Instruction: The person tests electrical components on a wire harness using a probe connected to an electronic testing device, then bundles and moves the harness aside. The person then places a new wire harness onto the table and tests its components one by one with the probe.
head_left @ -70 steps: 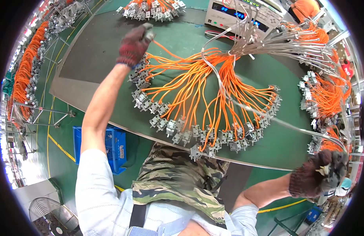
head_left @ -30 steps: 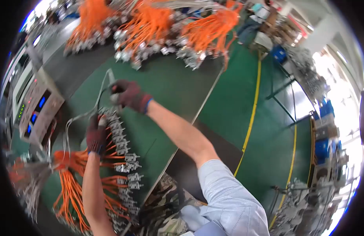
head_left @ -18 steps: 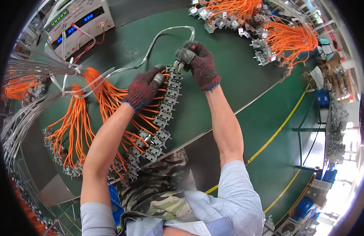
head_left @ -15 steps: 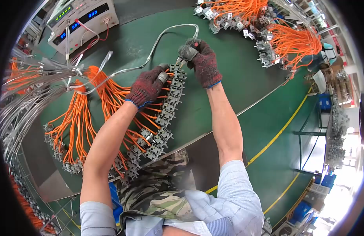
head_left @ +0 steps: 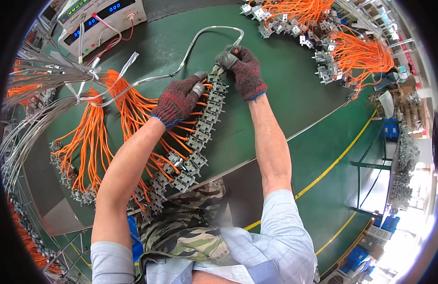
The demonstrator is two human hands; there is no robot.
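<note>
A row of small grey metal-and-plastic connectors (head_left: 207, 118) curves down the table, each joined to an orange wire (head_left: 127, 116). My left hand (head_left: 180, 100), in a dark red knit glove with grey-covered fingertips, is closed at the upper end of this row, over the orange wires; its grip is partly hidden. My right hand (head_left: 243, 73), gloved alike, pinches the end of a grey-white lead (head_left: 185, 56) just above the topmost connector. Pale tips show below its fingers, close to that connector; whether they touch is unclear. The lead loops back over the table to the left.
A power supply (head_left: 105, 28) with blue and green number displays stands at the upper left. Bundled grey cables (head_left: 36, 90) lie below it. More orange wire bundles (head_left: 363, 54) with connectors lie at the upper right. The green table's edge (head_left: 318, 120) runs diagonally.
Both hands stay at the top of the connector row with nearly the same grip. The view has shifted slightly; the right fingers remain near the top connector.
</note>
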